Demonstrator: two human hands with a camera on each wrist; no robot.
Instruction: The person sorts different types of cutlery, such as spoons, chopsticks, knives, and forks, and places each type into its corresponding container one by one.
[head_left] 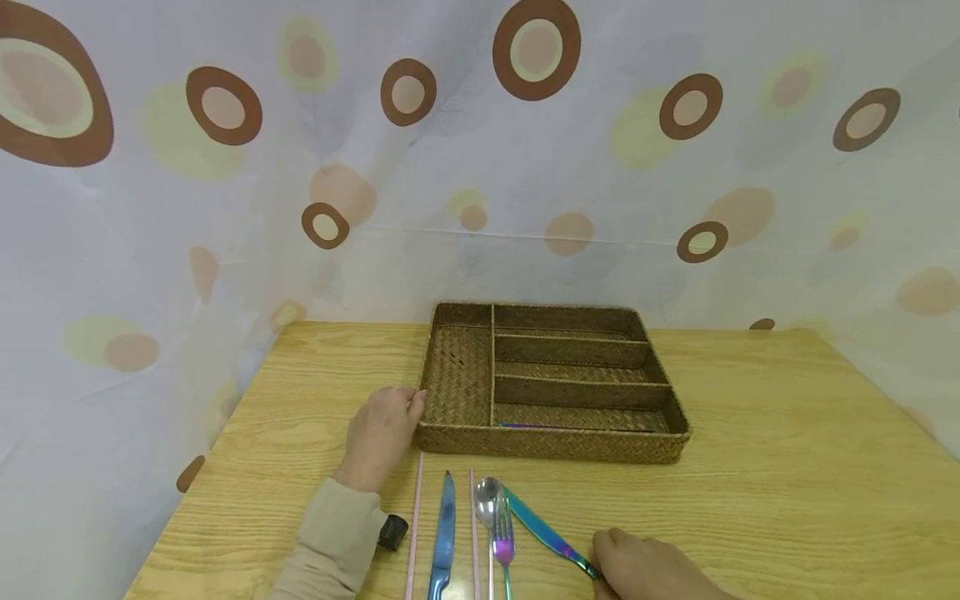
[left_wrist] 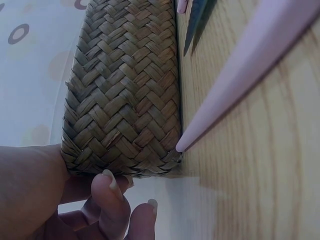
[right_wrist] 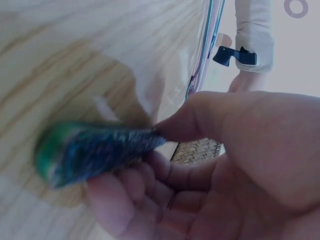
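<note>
My left hand (head_left: 380, 433) grips the left wall of a brown woven cutlery tray (head_left: 555, 444) near its front corner. In the left wrist view its fingers curl beside the end of the woven wall (left_wrist: 125, 95). A shiny rainbow-coloured table knife (head_left: 542, 523) slants toward my right hand (head_left: 648, 567), which pinches its handle. The right wrist view shows the thumb and curled fingers on that blue-green handle (right_wrist: 100, 155), its end blurred.
Before the tray lie two pink chopsticks (head_left: 415, 529), a steel-blue knife (head_left: 444, 533), a silver spoon (head_left: 487, 493) and a rainbow fork (head_left: 503, 533). A thin purple-blue item (head_left: 521, 426) shows in the tray's front compartment. A patterned cloth (head_left: 450, 167) hangs behind the wooden table (head_left: 787, 467).
</note>
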